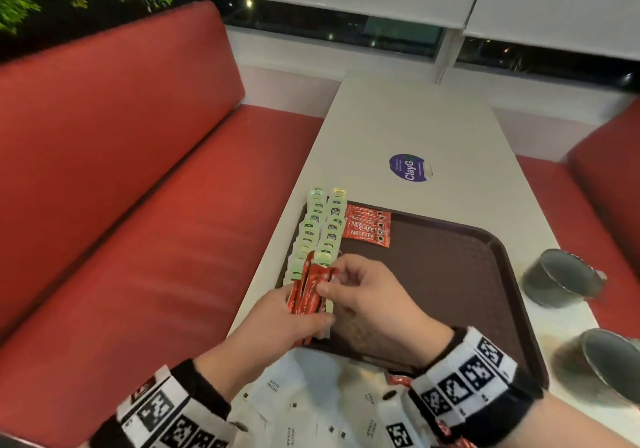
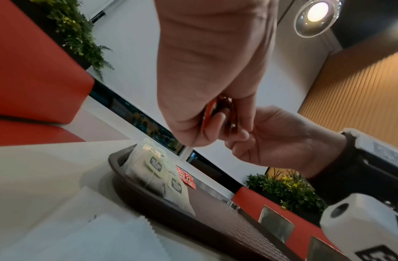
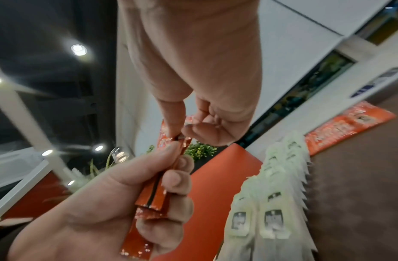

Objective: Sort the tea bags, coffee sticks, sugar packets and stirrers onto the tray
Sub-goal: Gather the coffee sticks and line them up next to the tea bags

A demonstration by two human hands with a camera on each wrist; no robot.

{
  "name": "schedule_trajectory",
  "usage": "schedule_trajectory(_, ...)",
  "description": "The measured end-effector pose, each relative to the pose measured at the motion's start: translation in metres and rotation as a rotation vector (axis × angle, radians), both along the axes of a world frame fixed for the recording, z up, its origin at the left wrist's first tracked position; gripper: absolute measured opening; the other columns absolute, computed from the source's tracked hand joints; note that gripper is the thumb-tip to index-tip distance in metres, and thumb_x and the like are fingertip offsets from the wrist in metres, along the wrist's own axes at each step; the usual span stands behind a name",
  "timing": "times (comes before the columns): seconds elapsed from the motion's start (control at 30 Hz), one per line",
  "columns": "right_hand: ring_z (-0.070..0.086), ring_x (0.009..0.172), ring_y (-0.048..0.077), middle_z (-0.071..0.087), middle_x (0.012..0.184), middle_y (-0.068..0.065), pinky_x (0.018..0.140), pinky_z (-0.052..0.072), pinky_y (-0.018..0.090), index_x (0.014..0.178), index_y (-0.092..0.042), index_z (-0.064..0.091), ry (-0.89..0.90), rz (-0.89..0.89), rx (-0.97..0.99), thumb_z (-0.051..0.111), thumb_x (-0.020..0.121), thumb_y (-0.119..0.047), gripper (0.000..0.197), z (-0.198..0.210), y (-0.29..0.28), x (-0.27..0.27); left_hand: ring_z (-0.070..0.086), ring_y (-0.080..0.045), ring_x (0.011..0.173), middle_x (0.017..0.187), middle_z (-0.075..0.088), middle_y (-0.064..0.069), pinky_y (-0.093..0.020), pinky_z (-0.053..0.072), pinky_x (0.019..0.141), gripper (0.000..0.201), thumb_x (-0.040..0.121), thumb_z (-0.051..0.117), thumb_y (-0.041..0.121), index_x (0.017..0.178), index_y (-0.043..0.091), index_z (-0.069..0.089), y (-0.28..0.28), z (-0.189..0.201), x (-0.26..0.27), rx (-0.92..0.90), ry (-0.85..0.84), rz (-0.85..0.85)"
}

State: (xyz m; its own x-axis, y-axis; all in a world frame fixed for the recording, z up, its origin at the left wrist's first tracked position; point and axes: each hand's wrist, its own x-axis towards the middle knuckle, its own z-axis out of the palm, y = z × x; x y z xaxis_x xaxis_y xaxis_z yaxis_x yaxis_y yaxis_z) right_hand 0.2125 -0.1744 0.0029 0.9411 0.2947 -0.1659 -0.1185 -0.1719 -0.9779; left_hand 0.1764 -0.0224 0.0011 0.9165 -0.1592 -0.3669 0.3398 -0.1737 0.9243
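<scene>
My left hand grips a bundle of red coffee sticks above the near left corner of the brown tray. My right hand pinches the top end of one stick in that bundle between thumb and forefinger. Two rows of green-tagged tea bags run along the tray's left edge. Several red coffee sticks lie side by side at the tray's far left. White sugar packets lie on the table in front of the tray, partly under my wrists.
Two metal cups stand on the white table right of the tray. A round blue sticker sits beyond the tray. Red bench seats flank the table. More red sticks show under my right wrist.
</scene>
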Motion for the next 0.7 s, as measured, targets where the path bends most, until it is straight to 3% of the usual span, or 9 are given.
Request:
schedule_trajectory(0.1,0.053,0.051,0.015,0.058,0.061,0.006,0.051,0.045,0.024,0.069,-0.015,0.063,0.043,0.024,0.165,0.068,0.079,0.009,0.026,0.003,-0.017,-0.008,0.053,0.006,0.047,0.056,0.062,0.014,-0.006,0.037,0.047,0.015,0.082,0.071,0.009,0.093,0.012,0.062,0.002,0.007,-0.001,-0.045,-0.005,-0.047)
schedule_trajectory(0.17,0.059,0.053,0.017,0.062,0.066,0.008,0.054,0.049,0.023,0.065,-0.018,0.066,-0.060,0.042,0.214,0.069,0.075,0.014,0.034,0.008,-0.029,-0.016,0.048,0.001,0.048,0.063,0.060,0.008,-0.012,0.035,0.049,0.023,0.076,0.076,0.016,0.089,0.012,0.058,0.007,0.009,-0.001,-0.123,0.028,-0.079)
schedule_trajectory(0.23,0.063,0.062,0.013,0.065,0.073,0.002,0.061,0.050,0.019,0.065,-0.020,0.066,-0.383,0.016,0.079,0.074,0.072,0.008,0.030,0.007,-0.040,-0.023,0.041,-0.009,0.051,0.071,0.056,-0.006,-0.022,0.028,0.053,0.035,0.060,0.080,0.033,0.082,0.015,0.059,0.012,0.011,-0.002,-0.212,0.074,-0.086)
schedule_trajectory(0.3,0.063,0.076,0.004,0.066,0.080,-0.008,0.070,0.048,0.014,0.071,-0.022,0.065,-0.721,-0.013,-0.148,0.069,0.074,-0.007,0.016,0.004,-0.047,-0.028,0.043,-0.011,0.054,0.068,0.060,-0.003,-0.027,0.028,0.056,0.024,0.054,0.078,0.035,0.070,0.024,0.066,0.014,0.012,-0.001,-0.263,0.084,-0.091)
schedule_trajectory(0.37,0.063,0.086,0.001,0.065,0.088,-0.010,0.076,0.047,0.012,0.076,-0.024,0.064,-0.837,-0.016,-0.251,0.060,0.074,-0.012,0.013,0.003,-0.054,-0.032,0.051,-0.012,0.060,0.066,0.061,0.000,-0.026,0.035,0.059,0.021,0.055,0.079,0.030,0.068,0.023,0.064,0.013,0.014,0.000,-0.243,0.064,-0.108)
schedule_trajectory(0.43,0.063,0.088,0.001,0.066,0.089,-0.012,0.077,0.046,0.010,0.080,-0.025,0.066,-0.800,-0.050,-0.256,0.055,0.073,-0.010,0.019,0.001,-0.057,-0.036,0.055,-0.009,0.061,0.068,0.061,0.001,-0.020,0.042,0.060,0.023,0.062,0.078,0.023,0.073,0.015,0.060,0.011,0.015,0.000,-0.160,0.000,-0.131)
schedule_trajectory(0.57,0.062,0.072,0.003,0.069,0.081,-0.002,0.066,0.048,0.014,0.087,-0.010,0.069,-0.336,-0.143,0.061,0.050,0.071,0.001,0.027,0.005,-0.059,-0.043,0.063,-0.007,0.069,0.073,0.067,-0.001,-0.017,0.050,0.067,0.016,0.074,0.077,0.016,0.079,0.010,0.063,0.004,0.019,-0.003,0.056,-0.127,-0.109)
schedule_trajectory(0.63,0.064,0.068,0.011,0.069,0.082,0.005,0.063,0.052,0.022,0.094,-0.009,0.068,-0.179,-0.131,0.100,0.058,0.081,0.001,0.019,0.008,-0.059,-0.041,0.063,-0.005,0.070,0.077,0.069,0.000,-0.016,0.050,0.070,0.013,0.078,0.075,0.013,0.081,0.011,0.063,0.003,0.020,-0.005,0.144,-0.177,-0.115)
schedule_trajectory(0.7,0.064,0.065,0.016,0.066,0.081,0.004,0.063,0.055,0.030,0.101,-0.013,0.066,-0.090,-0.088,0.003,0.069,0.082,0.002,0.025,0.008,-0.058,-0.039,0.063,-0.005,0.071,0.080,0.069,0.002,-0.015,0.049,0.071,0.013,0.079,0.074,0.014,0.085,0.012,0.062,0.002,0.019,-0.006,0.197,-0.222,-0.123)
